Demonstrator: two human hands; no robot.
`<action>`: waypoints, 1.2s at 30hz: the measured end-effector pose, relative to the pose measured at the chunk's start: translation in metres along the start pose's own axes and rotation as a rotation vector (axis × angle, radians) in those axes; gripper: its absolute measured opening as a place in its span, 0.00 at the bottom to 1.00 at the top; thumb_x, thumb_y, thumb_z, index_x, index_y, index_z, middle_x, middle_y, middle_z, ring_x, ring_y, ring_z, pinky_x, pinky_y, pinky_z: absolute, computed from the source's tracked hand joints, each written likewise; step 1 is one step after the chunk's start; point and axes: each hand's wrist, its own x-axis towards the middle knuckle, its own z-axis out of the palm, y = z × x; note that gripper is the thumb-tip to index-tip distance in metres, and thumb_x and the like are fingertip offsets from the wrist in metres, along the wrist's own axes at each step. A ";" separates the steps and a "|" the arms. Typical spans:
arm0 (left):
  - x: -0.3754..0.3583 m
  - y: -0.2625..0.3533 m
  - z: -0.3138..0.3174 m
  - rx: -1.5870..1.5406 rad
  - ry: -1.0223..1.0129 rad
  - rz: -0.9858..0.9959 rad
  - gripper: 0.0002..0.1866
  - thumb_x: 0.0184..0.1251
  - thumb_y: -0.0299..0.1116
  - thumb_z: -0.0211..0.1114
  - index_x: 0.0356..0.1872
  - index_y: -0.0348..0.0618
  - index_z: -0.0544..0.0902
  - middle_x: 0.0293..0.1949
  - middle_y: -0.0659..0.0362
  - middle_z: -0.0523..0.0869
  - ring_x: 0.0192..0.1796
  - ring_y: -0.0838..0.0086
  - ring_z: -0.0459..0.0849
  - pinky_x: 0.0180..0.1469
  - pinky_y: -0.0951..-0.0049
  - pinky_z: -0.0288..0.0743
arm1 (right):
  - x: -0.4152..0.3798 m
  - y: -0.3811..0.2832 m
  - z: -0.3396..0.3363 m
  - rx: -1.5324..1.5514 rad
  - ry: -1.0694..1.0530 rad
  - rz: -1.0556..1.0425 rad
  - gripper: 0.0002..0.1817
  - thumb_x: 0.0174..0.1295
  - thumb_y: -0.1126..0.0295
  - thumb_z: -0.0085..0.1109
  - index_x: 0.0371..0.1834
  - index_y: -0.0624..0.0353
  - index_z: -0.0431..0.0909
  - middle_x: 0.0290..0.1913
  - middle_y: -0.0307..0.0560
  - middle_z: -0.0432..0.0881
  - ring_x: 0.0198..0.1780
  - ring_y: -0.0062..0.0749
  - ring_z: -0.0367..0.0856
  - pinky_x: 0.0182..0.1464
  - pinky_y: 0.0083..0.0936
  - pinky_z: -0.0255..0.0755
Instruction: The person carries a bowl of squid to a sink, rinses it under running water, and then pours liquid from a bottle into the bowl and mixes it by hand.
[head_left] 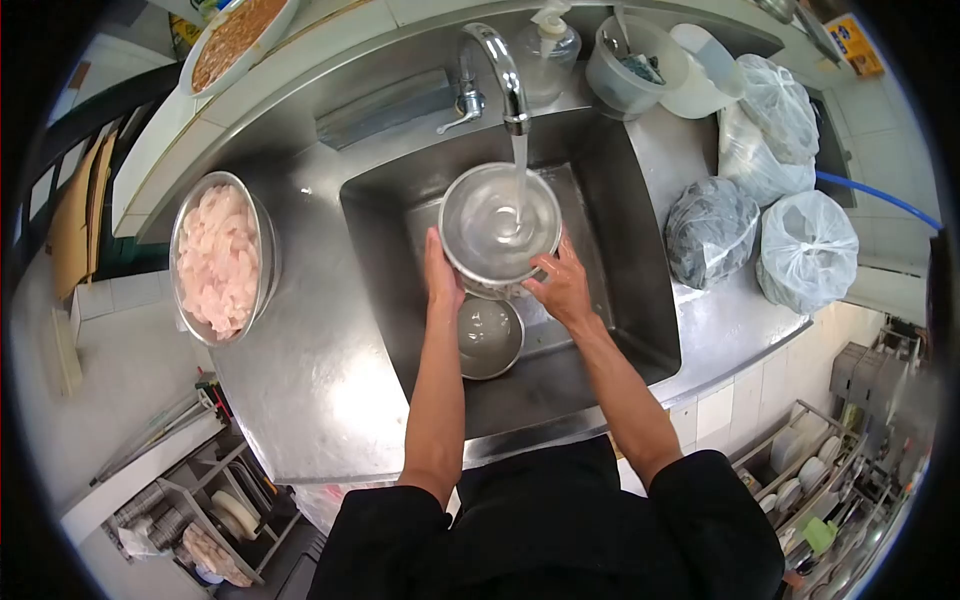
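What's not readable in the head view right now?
All in the head view:
- Left hand: finger placement, partly hidden by the held bowl.
- Lower bowl: far side, covered by the held bowl.
- Dark bag: contents, obscured by wrinkled plastic.
- Food dish: far end, cut off by the top edge.
- Yellow package: print, too small and blurred.

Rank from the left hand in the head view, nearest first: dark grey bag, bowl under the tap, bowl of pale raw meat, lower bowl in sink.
From the left hand:
1. Bowl under the tap, touching it
2. Lower bowl, in sink
3. Meat bowl, left counter
4. Dark grey bag, right counter
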 end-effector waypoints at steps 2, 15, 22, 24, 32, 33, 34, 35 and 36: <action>0.002 -0.010 -0.019 -0.049 -0.055 0.133 0.22 0.72 0.54 0.48 0.54 0.49 0.74 0.57 0.58 0.76 0.60 0.70 0.71 0.59 0.55 0.65 | -0.010 0.007 -0.014 0.067 -0.104 0.022 0.16 0.36 0.71 0.75 0.29 0.60 0.78 0.57 0.59 0.73 0.59 0.51 0.73 0.58 0.37 0.70; -0.029 0.017 -0.034 0.446 0.066 0.065 0.26 0.69 0.53 0.53 0.60 0.45 0.70 0.64 0.55 0.71 0.65 0.66 0.67 0.62 0.58 0.61 | -0.022 0.031 -0.006 0.107 -0.288 0.066 0.18 0.34 0.71 0.77 0.27 0.60 0.76 0.55 0.57 0.73 0.52 0.51 0.77 0.49 0.35 0.75; -0.017 0.019 -0.014 0.660 -0.061 0.059 0.29 0.68 0.50 0.55 0.62 0.38 0.69 0.59 0.48 0.75 0.63 0.62 0.71 0.63 0.62 0.62 | -0.011 0.048 -0.016 -0.104 -0.046 0.053 0.17 0.35 0.73 0.76 0.28 0.58 0.77 0.66 0.66 0.63 0.63 0.55 0.69 0.56 0.36 0.72; 0.005 0.017 0.015 0.977 -0.111 0.211 0.29 0.65 0.47 0.60 0.61 0.37 0.70 0.59 0.46 0.75 0.61 0.60 0.73 0.63 0.64 0.64 | -0.020 0.055 -0.015 -0.069 -0.091 0.009 0.16 0.35 0.73 0.75 0.28 0.57 0.77 0.66 0.66 0.62 0.63 0.55 0.69 0.57 0.36 0.72; 0.034 0.035 0.148 1.634 -0.709 0.808 0.18 0.60 0.35 0.60 0.51 0.41 0.78 0.48 0.46 0.82 0.52 0.50 0.78 0.56 0.56 0.71 | -0.025 0.057 0.000 0.006 -0.024 -0.052 0.20 0.32 0.74 0.76 0.30 0.55 0.76 0.66 0.66 0.62 0.58 0.59 0.73 0.51 0.38 0.74; 0.042 0.038 0.153 1.637 -0.707 0.809 0.18 0.60 0.35 0.60 0.51 0.41 0.78 0.48 0.46 0.82 0.52 0.50 0.78 0.56 0.56 0.71 | -0.021 0.052 -0.002 0.010 -0.053 -0.106 0.21 0.31 0.74 0.77 0.30 0.55 0.76 0.65 0.66 0.63 0.57 0.59 0.73 0.50 0.38 0.75; 0.048 0.041 0.156 1.622 -0.767 0.796 0.17 0.60 0.35 0.59 0.49 0.40 0.79 0.45 0.46 0.83 0.51 0.50 0.79 0.54 0.56 0.72 | -0.016 0.053 -0.009 0.051 -0.102 -0.041 0.20 0.34 0.70 0.78 0.31 0.57 0.77 0.54 0.64 0.75 0.48 0.53 0.80 0.46 0.35 0.76; 0.051 0.043 0.157 1.605 -0.823 0.785 0.15 0.60 0.34 0.59 0.47 0.40 0.81 0.43 0.46 0.84 0.49 0.51 0.81 0.52 0.56 0.73 | -0.006 0.055 -0.015 0.054 -0.106 -0.043 0.20 0.34 0.70 0.78 0.31 0.57 0.77 0.54 0.64 0.75 0.48 0.53 0.80 0.46 0.35 0.76; 0.049 0.051 0.155 1.554 -0.799 0.833 0.16 0.59 0.36 0.60 0.46 0.39 0.81 0.41 0.46 0.84 0.47 0.51 0.82 0.52 0.58 0.74 | 0.004 0.054 -0.022 0.106 -0.224 0.105 0.20 0.37 0.66 0.77 0.31 0.59 0.77 0.46 0.61 0.78 0.43 0.47 0.81 0.42 0.33 0.76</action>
